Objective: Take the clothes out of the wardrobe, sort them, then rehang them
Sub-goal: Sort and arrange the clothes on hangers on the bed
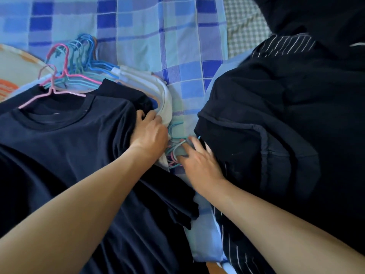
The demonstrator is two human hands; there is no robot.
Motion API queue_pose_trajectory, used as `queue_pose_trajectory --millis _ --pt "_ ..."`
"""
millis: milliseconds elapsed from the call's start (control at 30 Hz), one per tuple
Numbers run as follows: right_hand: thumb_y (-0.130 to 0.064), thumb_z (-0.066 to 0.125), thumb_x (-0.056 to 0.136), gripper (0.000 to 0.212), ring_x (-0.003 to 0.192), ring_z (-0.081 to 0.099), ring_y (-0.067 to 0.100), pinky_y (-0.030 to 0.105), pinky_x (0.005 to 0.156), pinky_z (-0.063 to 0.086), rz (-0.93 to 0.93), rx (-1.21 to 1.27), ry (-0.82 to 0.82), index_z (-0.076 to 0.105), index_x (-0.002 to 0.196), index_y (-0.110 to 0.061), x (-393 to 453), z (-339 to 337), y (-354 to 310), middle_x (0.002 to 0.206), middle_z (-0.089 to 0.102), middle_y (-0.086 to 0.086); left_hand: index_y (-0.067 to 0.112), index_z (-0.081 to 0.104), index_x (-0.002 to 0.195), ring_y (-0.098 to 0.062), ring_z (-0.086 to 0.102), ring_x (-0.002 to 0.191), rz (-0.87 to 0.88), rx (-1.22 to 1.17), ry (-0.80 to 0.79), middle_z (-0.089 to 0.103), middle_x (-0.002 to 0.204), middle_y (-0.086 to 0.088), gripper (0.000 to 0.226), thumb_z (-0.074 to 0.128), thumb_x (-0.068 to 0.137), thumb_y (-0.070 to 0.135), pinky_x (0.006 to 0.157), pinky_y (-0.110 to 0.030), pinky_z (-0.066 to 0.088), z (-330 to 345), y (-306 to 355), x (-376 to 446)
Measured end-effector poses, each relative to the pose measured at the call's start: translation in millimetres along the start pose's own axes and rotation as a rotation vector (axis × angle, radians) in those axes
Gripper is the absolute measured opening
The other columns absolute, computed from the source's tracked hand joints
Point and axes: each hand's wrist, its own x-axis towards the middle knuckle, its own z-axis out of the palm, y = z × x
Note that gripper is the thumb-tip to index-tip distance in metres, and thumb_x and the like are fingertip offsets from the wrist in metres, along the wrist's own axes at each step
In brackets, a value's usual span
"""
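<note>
A navy T-shirt (65, 139) on a pink hanger (53, 89) is laid on the checked bed sheet (158, 36), atop a stack of hung clothes. Its right shoulder edge is gripped by the left hand (151, 133) — fingers curled under. Just right of it, loose hanger ends (174, 153) are touched by the right hand (199, 161), fingers spread, beside a dark clothes pile (276, 125).

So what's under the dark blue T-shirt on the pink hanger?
Under the navy T-shirt on the pink wire hanger, white shirt edges and blue wire hangers poke out. How many garments lie beneath is hidden.
</note>
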Motion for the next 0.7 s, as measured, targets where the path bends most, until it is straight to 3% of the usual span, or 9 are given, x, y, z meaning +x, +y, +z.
queue_pose_trajectory --millis 67,167,267,367,567,634,700 --pt "-0.016 0.036 0.084 0.042 0.133 0.042 0.033 0.05 0.103 0.036 0.059 -0.024 0.027 0.072 0.104 -0.025 -1 1 19 0.128 0.06 0.003 0.02 0.065 0.111 -0.03 0.042 0.121 0.048 0.097 -0.011 0.057 0.117 -0.005 0.028 0.042 0.094 0.023 0.105 -0.052 0.022 5 -9 -15" --pt "-0.011 0.045 0.081 0.047 0.134 0.038 0.032 0.05 0.105 0.032 0.103 -0.064 -0.005 0.059 0.125 -0.021 -1 -6 46 0.134 0.055 -0.001 0.021 0.061 0.12 -0.034 0.04 0.119 0.139 0.241 0.005 0.052 0.12 -0.009 0.038 0.04 0.088 0.023 0.106 -0.055 0.017 19 -30 -49" --pt "-0.012 0.046 0.082 0.049 0.138 0.03 0.031 0.049 0.108 0.025 0.14 -0.092 -0.045 0.056 0.129 -0.02 2 -8 46 0.142 0.047 -0.002 0.026 0.051 0.139 -0.035 0.028 0.129 0.157 0.308 -0.103 0.043 0.135 -0.009 0.046 0.044 0.094 0.028 0.106 -0.059 0.005 21 -24 -49" --pt "-0.013 0.055 0.077 0.049 0.141 0.027 0.035 0.052 0.11 0.024 0.137 -0.122 -0.029 0.058 0.126 -0.014 3 0 27 0.141 0.047 0.007 0.022 0.056 0.134 -0.036 0.03 0.135 0.159 0.269 -0.126 0.038 0.14 -0.011 0.04 0.035 0.1 0.027 0.108 -0.06 0.0 17 -14 -37" --pt "-0.024 0.04 0.09 0.055 0.15 0.008 0.036 0.055 0.114 0.011 0.132 -0.191 -0.065 0.043 0.143 -0.013 28 19 9 0.155 0.032 0.02 0.02 0.061 0.124 -0.037 0.033 0.133 0.207 0.249 -0.064 0.041 0.139 -0.012 0.04 0.033 0.097 0.027 0.111 -0.063 0.007 22 -14 -38" --pt "-0.021 0.029 0.09 0.055 0.148 0.015 0.035 0.054 0.113 0.013 0.154 -0.232 -0.093 0.042 0.143 -0.012 33 19 5 0.151 0.037 0.02 0.02 0.061 0.125 -0.037 0.032 0.134 0.188 0.223 -0.078 0.04 0.14 -0.012 0.039 0.035 0.098 0.028 0.114 -0.063 0.008 20 -12 -37" --pt "-0.017 0.033 0.088 0.05 0.138 0.031 0.034 0.054 0.11 0.02 0.185 -0.257 -0.073 0.052 0.134 -0.012 33 12 1 0.135 0.05 0.017 0.018 0.061 0.128 -0.037 0.03 0.136 0.152 0.207 -0.101 0.04 0.141 -0.012 0.039 0.038 0.098 0.03 0.115 -0.062 0.006 18 -8 -38"
